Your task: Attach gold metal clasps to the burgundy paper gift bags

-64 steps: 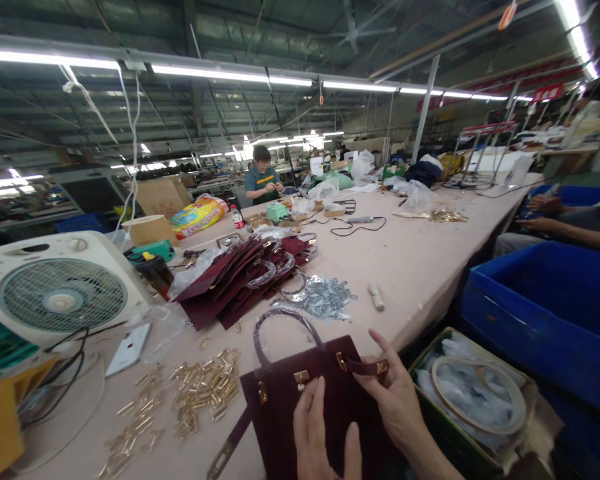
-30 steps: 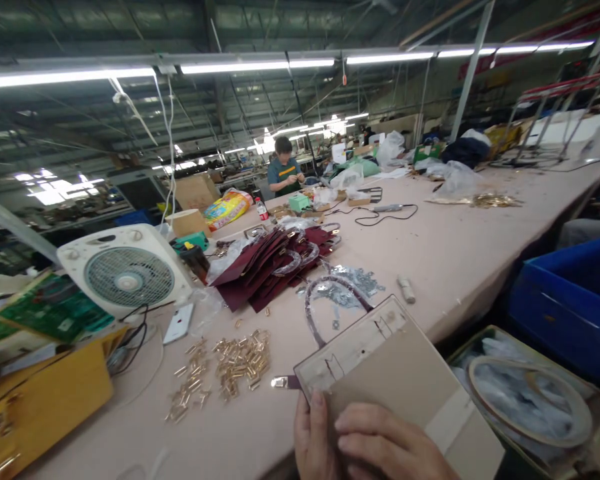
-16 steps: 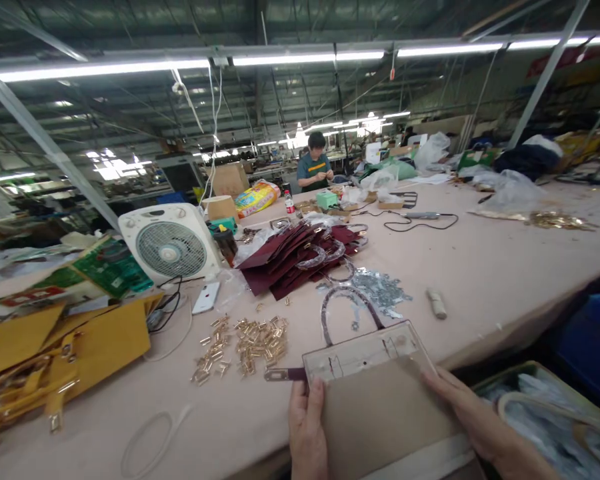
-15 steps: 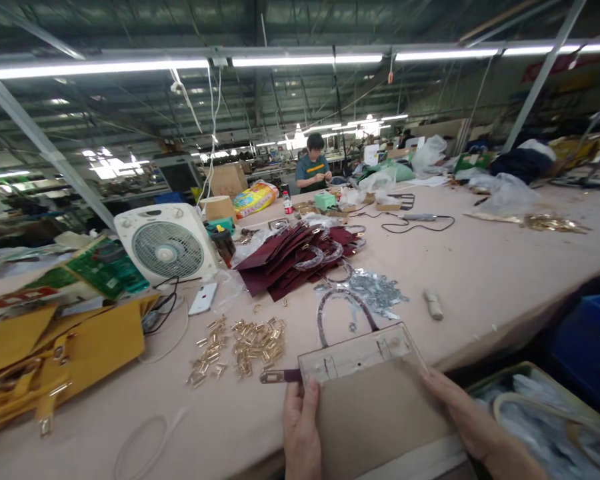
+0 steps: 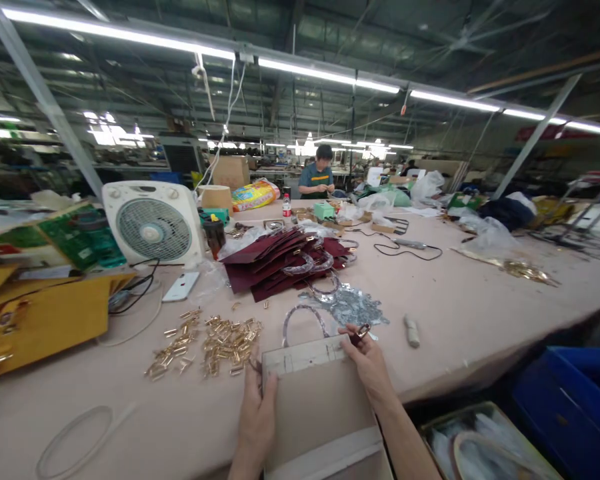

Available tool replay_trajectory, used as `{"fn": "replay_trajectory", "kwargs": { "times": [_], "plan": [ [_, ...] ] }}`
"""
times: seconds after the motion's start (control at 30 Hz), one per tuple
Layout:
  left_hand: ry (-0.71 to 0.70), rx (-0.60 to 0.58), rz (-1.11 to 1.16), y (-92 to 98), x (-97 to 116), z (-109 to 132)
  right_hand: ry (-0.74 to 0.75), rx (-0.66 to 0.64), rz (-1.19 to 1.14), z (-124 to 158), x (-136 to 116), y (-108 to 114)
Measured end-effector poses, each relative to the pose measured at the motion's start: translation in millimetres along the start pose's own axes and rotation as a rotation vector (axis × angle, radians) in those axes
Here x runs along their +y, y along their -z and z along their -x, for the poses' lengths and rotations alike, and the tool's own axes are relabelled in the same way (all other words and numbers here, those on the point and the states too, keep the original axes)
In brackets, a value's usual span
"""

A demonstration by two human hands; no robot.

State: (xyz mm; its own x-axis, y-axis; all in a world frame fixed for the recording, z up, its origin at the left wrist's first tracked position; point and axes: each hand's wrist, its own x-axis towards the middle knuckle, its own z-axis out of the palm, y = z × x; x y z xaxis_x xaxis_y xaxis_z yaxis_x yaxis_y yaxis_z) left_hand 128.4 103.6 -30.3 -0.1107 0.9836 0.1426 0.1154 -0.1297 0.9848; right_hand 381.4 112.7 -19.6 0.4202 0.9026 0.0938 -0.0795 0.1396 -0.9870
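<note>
In my left hand (image 5: 257, 407) is the left edge of a beige-backed handbag panel (image 5: 325, 407), the thumb lying on its face. My right hand (image 5: 369, 363) grips the panel's upper right corner. A dark strap tab with a gold buckle (image 5: 363, 331) sticks out by the right fingers. From the panel's top edge rises a plastic-wrapped curved handle (image 5: 305, 308). Gold metal fittings (image 5: 233, 340) are heaped on the table left of the panel. Flat silver metal pieces (image 5: 355, 307) lie beyond it, beside a pile of burgundy bag panels (image 5: 260, 263) with wrapped handles.
A white box fan (image 5: 153, 223) stands at the left, near a phone (image 5: 181, 287) and yellow bag panels (image 5: 55, 333). A small pale roll (image 5: 411, 331) lies near the table edge. Blue bin (image 5: 570, 400) at lower right. Across the table sits a person (image 5: 317, 175).
The panel has shifted left in view and turned more upright. My right hand has moved up to its top corner, where a buckled tab now shows. The camera view has turned slightly.
</note>
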Motion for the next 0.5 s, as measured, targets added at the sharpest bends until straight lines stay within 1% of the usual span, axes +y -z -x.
{"fn": "replay_trajectory", "kwargs": {
  "times": [0.07,0.17,0.23,0.33,0.43,0.5],
  "plan": [
    [-0.006,0.025,-0.033,-2.4,1,-3,0.045,0.012,0.073,-8,9,-3],
    [-0.047,0.051,-0.107,-5.0,1,-9,0.072,0.027,0.152,-17,19,-8],
    [-0.103,0.063,-0.197,-6.3,1,-14,0.091,0.02,0.214,-22,23,-11],
    [-0.167,0.072,-0.361,-7.8,1,-21,0.141,0.01,0.365,-29,24,-12],
    [-0.157,0.078,-0.485,-8.4,2,-23,0.202,-0.009,0.496,-32,25,-12],
    [-0.13,0.084,-0.518,-8.1,2,-23,0.233,-0.022,0.536,-32,26,-12]
  ]
}}
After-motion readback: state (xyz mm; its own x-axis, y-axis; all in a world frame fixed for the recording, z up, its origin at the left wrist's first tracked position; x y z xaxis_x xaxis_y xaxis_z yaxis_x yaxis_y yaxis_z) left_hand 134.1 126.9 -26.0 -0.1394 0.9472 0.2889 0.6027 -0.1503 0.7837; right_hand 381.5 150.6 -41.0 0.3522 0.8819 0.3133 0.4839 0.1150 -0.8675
